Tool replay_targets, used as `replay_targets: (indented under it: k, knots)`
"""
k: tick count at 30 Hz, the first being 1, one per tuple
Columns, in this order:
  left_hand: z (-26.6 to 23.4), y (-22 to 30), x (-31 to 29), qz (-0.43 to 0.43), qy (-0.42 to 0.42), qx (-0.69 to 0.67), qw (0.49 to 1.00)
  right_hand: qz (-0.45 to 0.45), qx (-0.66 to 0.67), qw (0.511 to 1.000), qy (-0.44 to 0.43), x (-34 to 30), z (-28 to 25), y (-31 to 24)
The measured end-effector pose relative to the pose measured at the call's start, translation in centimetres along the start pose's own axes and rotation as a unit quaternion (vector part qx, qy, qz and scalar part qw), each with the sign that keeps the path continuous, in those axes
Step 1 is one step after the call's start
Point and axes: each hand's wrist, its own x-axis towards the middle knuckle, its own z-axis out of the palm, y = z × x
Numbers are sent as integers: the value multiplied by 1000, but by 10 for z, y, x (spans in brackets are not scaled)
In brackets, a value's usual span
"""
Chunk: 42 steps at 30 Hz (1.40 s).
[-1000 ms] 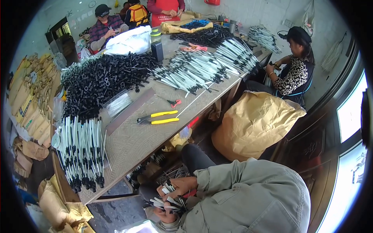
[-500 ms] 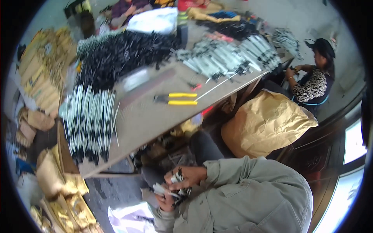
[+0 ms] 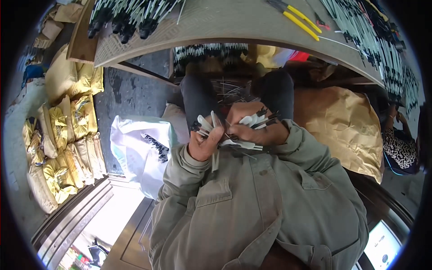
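Above my lap, both hands are closed around thin white plastic sticks with black ends. My left hand (image 3: 204,144) grips a few white sticks (image 3: 215,118) that point up past the thumb, and pale ends also show below the fist. Beside it, my right hand (image 3: 252,128) is wrapped around a bunch of white pieces with black tips (image 3: 255,119). More white pieces (image 3: 243,145) lie under the right fingers, close to my jacket. The two hands nearly meet, thumbs toward each other. How each piece is made is too small to tell.
A worktable (image 3: 216,29) lies ahead, with yellow-handled pliers (image 3: 301,20) and bundles of white-and-black sticks (image 3: 135,15). A white plastic bag (image 3: 130,139) holding black pieces stands at left, near wrapped packages (image 3: 67,148). At right are a brown paper sack (image 3: 344,126) and a seated person (image 3: 400,148).
The view has tipped down and turned, so the table has moved to the top and my lap is central. My hands, earlier overlapping, now sit side by side, still holding white-and-black pieces.
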Motion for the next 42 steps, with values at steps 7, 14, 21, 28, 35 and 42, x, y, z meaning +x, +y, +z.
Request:
replay_targets:
  k: [7,14,21,28,35,42]
  knots:
    - [-7,7,3,-47,-118,-85,988,146,53,987,44,0,1,-5]
    - [-31,7,19,20,-121,-141,982,95,44,992,-65,15,-5,-6]
    - [-38,18,17,5,-199,-66,978,-42,-30,996,-75,20,4,-1]
    - [-29,16,14,-25,-167,-111,979,-29,-21,998,-50,13,1,7]
    - [-21,10,10,-39,-44,-95,994,116,-62,991,-16,13,3,-3]
    - [-27,21,25,93,-102,88,987,161,-65,984,28,18,-1,-1]
